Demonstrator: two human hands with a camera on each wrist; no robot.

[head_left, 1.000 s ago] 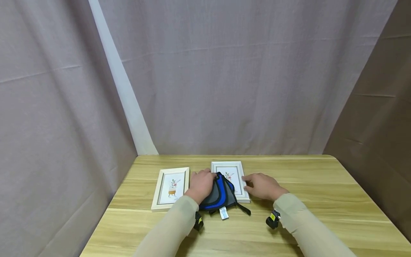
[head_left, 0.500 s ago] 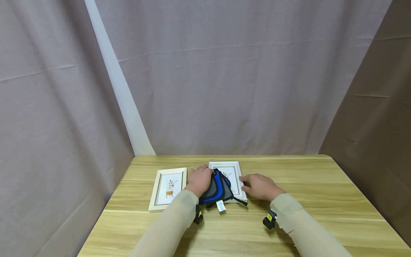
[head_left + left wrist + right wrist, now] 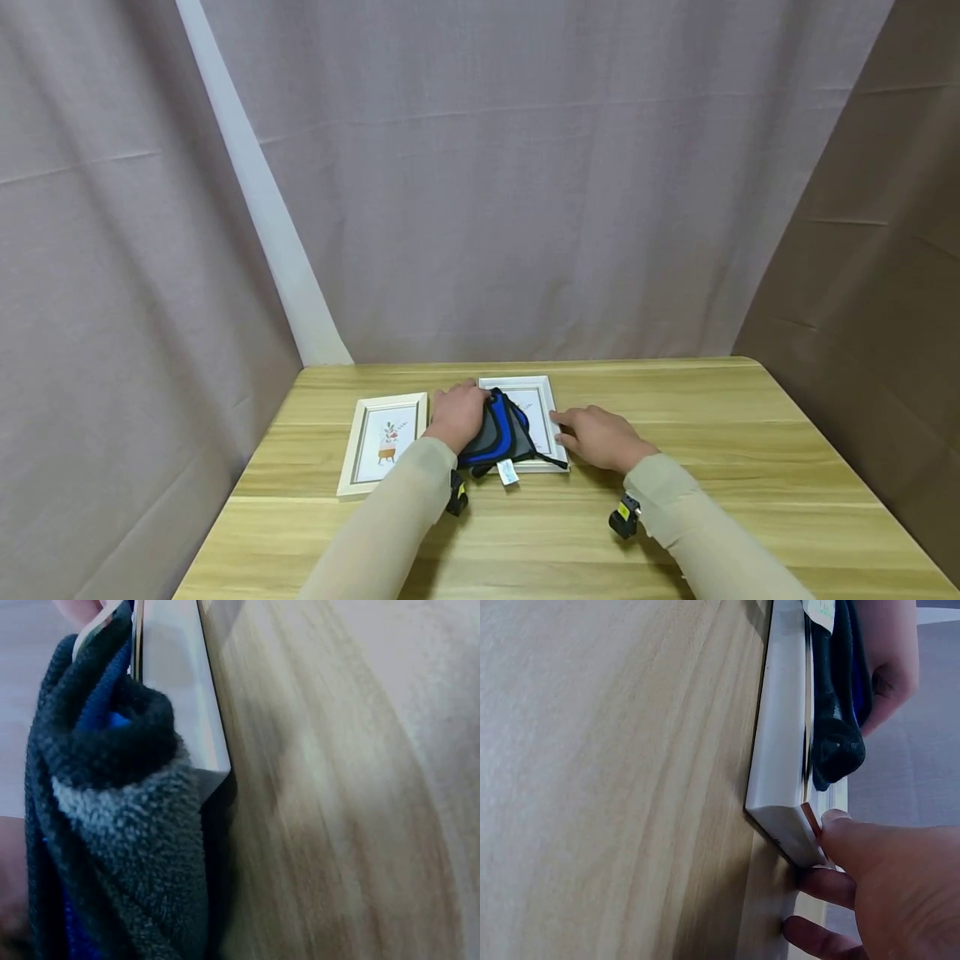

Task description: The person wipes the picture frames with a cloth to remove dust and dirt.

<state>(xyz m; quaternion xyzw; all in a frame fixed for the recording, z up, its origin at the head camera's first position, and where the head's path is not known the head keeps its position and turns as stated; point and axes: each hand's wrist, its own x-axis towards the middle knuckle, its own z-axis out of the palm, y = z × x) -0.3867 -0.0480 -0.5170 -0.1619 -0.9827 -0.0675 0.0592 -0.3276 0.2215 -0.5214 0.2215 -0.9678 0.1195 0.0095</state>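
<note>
In the head view my left hand [image 3: 457, 414] grips a blue, grey and black fabric cloth [image 3: 501, 427] with a white tag [image 3: 507, 472] and a thin black strap. The cloth lies over a white picture frame [image 3: 545, 400] and covers much of its left half. Close up in the left wrist view, the fuzzy cloth [image 3: 135, 825] is folded and bunched above the frame's edge. My right hand [image 3: 596, 435] pinches the frame's right side. Its thumb [image 3: 840, 825] is on the top face and the fingers are along the outer edge in the right wrist view.
A second, cream-coloured picture frame [image 3: 354, 442] with a plant print lies flat left of the left hand. Both frames lie on a wood-grain table [image 3: 540, 542]. A grey curtain [image 3: 480, 208] hangs behind the table's back edge.
The cloth has slid slightly up and away over the white frame with the left hand. The right hand stays at the frame's right edge. The whole head view has shifted slightly.
</note>
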